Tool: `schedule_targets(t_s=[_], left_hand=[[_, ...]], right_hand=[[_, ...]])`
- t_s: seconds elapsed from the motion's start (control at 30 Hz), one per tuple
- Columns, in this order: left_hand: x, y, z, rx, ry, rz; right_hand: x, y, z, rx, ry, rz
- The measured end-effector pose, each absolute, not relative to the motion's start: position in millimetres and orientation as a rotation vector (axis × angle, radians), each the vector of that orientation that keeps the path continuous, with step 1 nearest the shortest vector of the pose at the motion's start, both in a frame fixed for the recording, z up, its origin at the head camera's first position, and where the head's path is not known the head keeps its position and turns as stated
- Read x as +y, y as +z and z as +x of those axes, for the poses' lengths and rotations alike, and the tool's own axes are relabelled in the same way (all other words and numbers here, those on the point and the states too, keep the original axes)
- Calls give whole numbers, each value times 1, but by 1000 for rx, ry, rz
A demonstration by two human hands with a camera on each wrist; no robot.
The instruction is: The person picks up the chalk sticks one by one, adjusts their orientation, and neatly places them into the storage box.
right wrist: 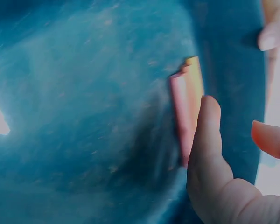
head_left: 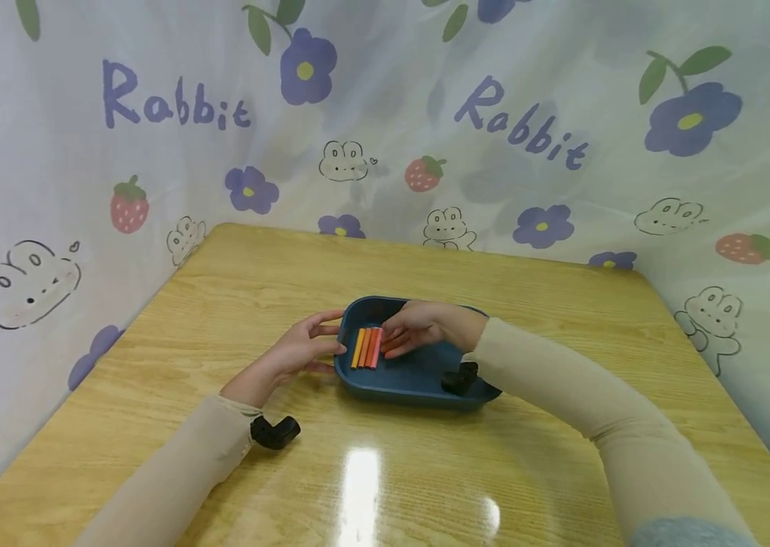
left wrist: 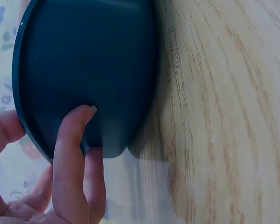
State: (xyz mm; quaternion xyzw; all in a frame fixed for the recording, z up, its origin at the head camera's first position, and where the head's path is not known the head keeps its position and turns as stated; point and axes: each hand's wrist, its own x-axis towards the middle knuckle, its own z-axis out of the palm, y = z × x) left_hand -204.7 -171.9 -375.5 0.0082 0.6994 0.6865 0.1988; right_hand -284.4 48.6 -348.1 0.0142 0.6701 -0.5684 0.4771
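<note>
A dark blue tray (head_left: 412,391) with rounded corners stands on the wooden table. At its left end lie several slim coloured sticks (head_left: 366,349), yellow through orange to pink, side by side in a row. My left hand (head_left: 296,349) rests against the tray's left end from outside, fingers spread and thumb at the wall; the left wrist view shows the fingertips (left wrist: 79,116) on the blue outer wall. Inside the tray, my right hand (head_left: 422,325) reaches leftward with its fingertips beside the pink stick. The right wrist view has a digit (right wrist: 207,121) close alongside the sticks.
The light wooden table (head_left: 528,471) extends around the tray on all sides. A white cloth (head_left: 385,99) printed with flowers, rabbits and strawberries hangs behind and at both sides. Black wrist devices (head_left: 276,431) sit at both sleeves, the right one over the tray.
</note>
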Motion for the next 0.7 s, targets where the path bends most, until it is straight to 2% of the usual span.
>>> schedule_targets(t_s=[0.37,0.7], left_hand=[[-172,-376,-204,1951,1929,22],[-172,-377,-204,1958,1930,29]], right_hand=[[70,-313,-273,1571,-1519,-133],[102,-305,-263,1607,-1584,-173]])
